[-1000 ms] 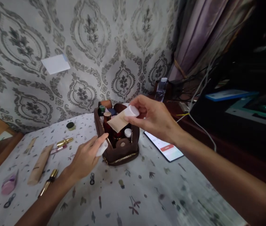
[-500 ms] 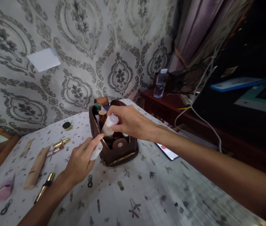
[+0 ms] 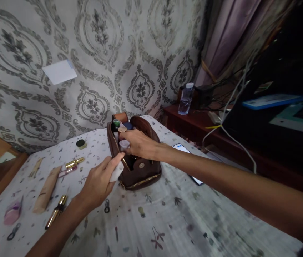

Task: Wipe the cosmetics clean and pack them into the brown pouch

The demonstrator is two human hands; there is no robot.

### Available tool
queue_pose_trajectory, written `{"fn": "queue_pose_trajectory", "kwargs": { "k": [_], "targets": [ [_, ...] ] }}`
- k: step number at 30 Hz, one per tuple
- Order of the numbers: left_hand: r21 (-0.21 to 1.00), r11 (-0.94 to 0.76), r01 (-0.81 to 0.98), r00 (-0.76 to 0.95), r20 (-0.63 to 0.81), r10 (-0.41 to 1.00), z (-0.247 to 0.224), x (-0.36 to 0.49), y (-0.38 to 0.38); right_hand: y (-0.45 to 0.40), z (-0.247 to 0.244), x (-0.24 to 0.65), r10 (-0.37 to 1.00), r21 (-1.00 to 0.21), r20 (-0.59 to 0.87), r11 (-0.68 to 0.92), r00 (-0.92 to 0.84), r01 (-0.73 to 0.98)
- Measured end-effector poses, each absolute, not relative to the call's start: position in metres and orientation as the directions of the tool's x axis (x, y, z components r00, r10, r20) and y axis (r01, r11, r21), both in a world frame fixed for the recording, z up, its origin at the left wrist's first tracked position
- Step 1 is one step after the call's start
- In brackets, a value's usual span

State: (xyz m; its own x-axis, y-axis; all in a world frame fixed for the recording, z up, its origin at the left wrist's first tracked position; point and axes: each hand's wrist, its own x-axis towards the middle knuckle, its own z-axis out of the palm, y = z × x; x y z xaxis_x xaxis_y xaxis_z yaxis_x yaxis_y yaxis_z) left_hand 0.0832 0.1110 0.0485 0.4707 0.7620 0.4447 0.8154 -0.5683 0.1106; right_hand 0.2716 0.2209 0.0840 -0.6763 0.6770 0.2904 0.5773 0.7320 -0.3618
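A dark brown zip-up cosmetic bag point(image 3: 140, 180) stands unzipped on the bed sheet. My right hand point(image 3: 140, 144) reaches into it, fingers closed on a white-capped bottle point(image 3: 124, 144) whose lower part is hidden in the bag. Just behind the fingers shows a brown bottle with a copper-coloured cap point(image 3: 122, 130), and a green-topped container point(image 3: 116, 123) sits in the far left corner. My left hand point(image 3: 100, 180) is closed round a crumpled white tissue point(image 3: 117, 172), its fingertips at the bag's left zip edge; whether they grip that edge I cannot tell.
To the left lie a beige tube point(image 3: 46, 191), a gold tube point(image 3: 74, 162), a black-and-gold tube point(image 3: 56, 211), a pink item point(image 3: 12, 213) and a dark-lidded jar point(image 3: 81, 144). Right of the bag is a phone point(image 3: 180, 147). A water bottle point(image 3: 186, 99) and cables stand on a reddish table point(image 3: 172, 112).
My right hand has lowered the white-capped bottle deeper into the bag. The left hand keeps the tissue at the bag's edge. The view has shifted slightly.
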Motion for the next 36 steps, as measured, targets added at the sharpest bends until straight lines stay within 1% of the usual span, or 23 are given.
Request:
{"fn": "queue_pose_trajectory", "kwargs": {
  "k": [5, 7, 9, 11, 14, 16, 18, 20, 22, 24, 26, 28, 30, 32, 34, 36],
  "targets": [
    [0.099, -0.544, 0.833, 0.47, 0.392, 0.791, 0.052, 0.083, 0.111, 0.219, 0.083, 0.276, 0.641, -0.429, 0.334, 0.756, -0.692, 0.494],
    [0.083, -0.546, 0.834, 0.481, 0.378, 0.791, 0.052, 0.083, 0.111, 0.218, 0.084, 0.279, 0.641, -0.472, 0.327, 0.748, -0.695, 0.467],
    [0.072, -0.551, 0.831, 0.49, 0.375, 0.787, 0.051, 0.083, 0.11, 0.215, 0.086, 0.283, 0.642, -0.514, 0.322, 0.736, -0.696, 0.441],
    [0.092, -0.552, 0.829, 0.482, 0.385, 0.787, 0.05, 0.082, 0.109, 0.213, 0.09, 0.286, 0.647, -0.531, 0.335, 0.73, -0.685, 0.431],
    [0.187, -0.545, 0.817, 0.435, 0.419, 0.797, 0.046, 0.078, 0.104, 0.207, 0.096, 0.293, 0.681, -0.54, 0.38, 0.712, -0.626, 0.448],
    [0.264, -0.519, 0.813, 0.376, 0.443, 0.814, 0.043, 0.074, 0.1, 0.199, 0.099, 0.298, 0.71, -0.546, 0.416, 0.695, -0.569, 0.468],
    [0.339, -0.471, 0.814, 0.297, 0.453, 0.84, 0.039, 0.068, 0.093, 0.186, 0.097, 0.305, 0.711, -0.523, 0.444, 0.7, -0.546, 0.486],
    [0.409, -0.405, 0.818, 0.227, 0.418, 0.88, 0.034, 0.06, 0.086, 0.172, 0.09, 0.312, 0.678, -0.477, 0.458, 0.733, -0.575, 0.485],
    [0.45, -0.329, 0.83, 0.185, 0.335, 0.924, 0.03, 0.053, 0.077, 0.157, 0.077, 0.319, 0.644, -0.443, 0.471, 0.764, -0.603, 0.47],
    [0.437, -0.254, 0.863, 0.162, 0.237, 0.958, 0.026, 0.047, 0.068, 0.144, 0.062, 0.322, 0.63, -0.409, 0.511, 0.777, -0.585, 0.478],
    [0.376, -0.198, 0.905, 0.151, 0.15, 0.977, 0.022, 0.041, 0.058, 0.132, 0.049, 0.324, 0.607, -0.362, 0.58, 0.789, -0.543, 0.496],
    [0.309, -0.178, 0.934, 0.156, 0.094, 0.983, 0.017, 0.036, 0.047, 0.123, 0.038, 0.323, 0.569, -0.324, 0.66, 0.804, -0.49, 0.498],
    [0.286, -0.213, 0.934, 0.189, 0.11, 0.976, 0.01, 0.032, 0.036, 0.115, 0.03, 0.321, 0.532, -0.31, 0.727, 0.819, -0.434, 0.483],
    [0.306, -0.277, 0.911, 0.238, 0.158, 0.958, 0.001, 0.028, 0.026, 0.11, 0.023, 0.319, 0.501, -0.304, 0.776, 0.83, -0.384, 0.468],
    [0.317, -0.339, 0.886, 0.297, 0.173, 0.939, -0.01, 0.025, 0.016, 0.105, 0.016, 0.318, 0.478, -0.294, 0.808, 0.834, -0.345, 0.467],
    [0.28, -0.373, 0.885, 0.337, 0.168, 0.926, -0.021, 0.021, 0.008, 0.103, 0.011, 0.317, 0.466, -0.281, 0.824, 0.829, -0.321, 0.483]
  ]
}}
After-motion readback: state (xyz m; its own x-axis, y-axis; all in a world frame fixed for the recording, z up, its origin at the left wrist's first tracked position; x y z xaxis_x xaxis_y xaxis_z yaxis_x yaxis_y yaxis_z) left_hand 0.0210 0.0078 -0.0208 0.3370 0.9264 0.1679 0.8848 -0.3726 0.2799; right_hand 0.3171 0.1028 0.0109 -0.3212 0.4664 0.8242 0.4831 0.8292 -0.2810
